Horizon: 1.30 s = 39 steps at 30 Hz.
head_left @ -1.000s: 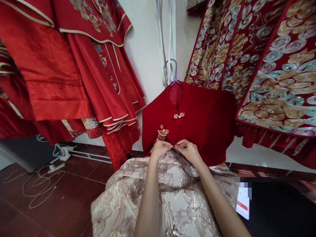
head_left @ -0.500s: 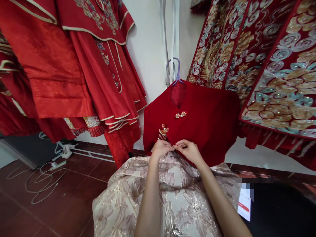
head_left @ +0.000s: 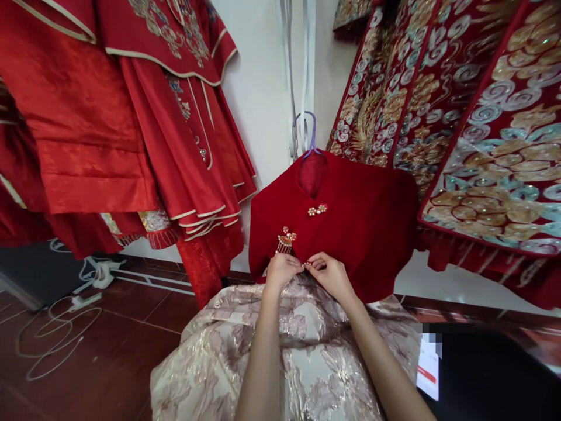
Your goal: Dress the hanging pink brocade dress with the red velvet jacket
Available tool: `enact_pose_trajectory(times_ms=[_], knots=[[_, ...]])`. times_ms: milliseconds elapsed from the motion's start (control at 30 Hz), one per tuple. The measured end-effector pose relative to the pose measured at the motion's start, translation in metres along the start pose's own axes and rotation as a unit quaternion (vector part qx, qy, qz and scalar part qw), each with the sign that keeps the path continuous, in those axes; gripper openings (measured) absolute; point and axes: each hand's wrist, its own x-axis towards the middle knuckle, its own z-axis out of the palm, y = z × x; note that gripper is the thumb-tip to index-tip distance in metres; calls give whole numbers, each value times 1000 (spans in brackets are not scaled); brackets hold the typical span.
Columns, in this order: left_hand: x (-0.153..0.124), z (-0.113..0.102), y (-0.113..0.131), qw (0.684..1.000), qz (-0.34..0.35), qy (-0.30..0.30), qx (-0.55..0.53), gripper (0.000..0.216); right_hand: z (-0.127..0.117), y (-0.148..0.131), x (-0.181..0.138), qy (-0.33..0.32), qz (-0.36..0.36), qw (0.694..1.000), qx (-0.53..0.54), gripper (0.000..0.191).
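A red velvet top (head_left: 363,216) hangs on a purple hanger (head_left: 310,131) above a pale brocade skirt (head_left: 302,356). It carries a pearl clasp (head_left: 317,209) at the neck and a tasselled gold ornament (head_left: 286,240) lower left. My left hand (head_left: 281,268) and my right hand (head_left: 331,273) meet at the top's lower front edge. Both pinch a small pearl fastener (head_left: 309,264) between their fingertips.
Red embroidered garments (head_left: 131,111) hang at the left. Gold-and-teal patterned red robes (head_left: 473,117) hang at the right. White cables and a power strip (head_left: 83,298) lie on the dark red tiled floor. A black surface with a white tag (head_left: 428,367) sits lower right.
The view shifted slightly, so the garment and hands sit a little lower in frame. Both hands stay pinched at the same spot on the top's front edge.
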Motion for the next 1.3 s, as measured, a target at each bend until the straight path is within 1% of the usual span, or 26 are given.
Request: enact_pose_trajectory(times_ms=[167,267,600,800,1067,1200,1300], knots=[[-1,3,2,999,11,23,45,12,1,2,0,2,-9,1000,-9,12],[0,6,0,998,14,30,48,12,2,3,0,5,-10,1000,-6,11],[0,6,0,999,37,18,28,10,4,8,0,0,-27,1000,1,11],[-2,6,3,996,62,21,54,8,2,6,-1,-3,-32,999,-8,10],[-7,0,8,994,75,24,81,11,3,5,-3,2,-36,999,-33,10],[-6,1,4,993,92,23,76,10,4,2,-5,5,-40,998,-37,9],[-4,3,-2,994,99,22,50,9,6,3,-4,13,-42,998,-38,8]])
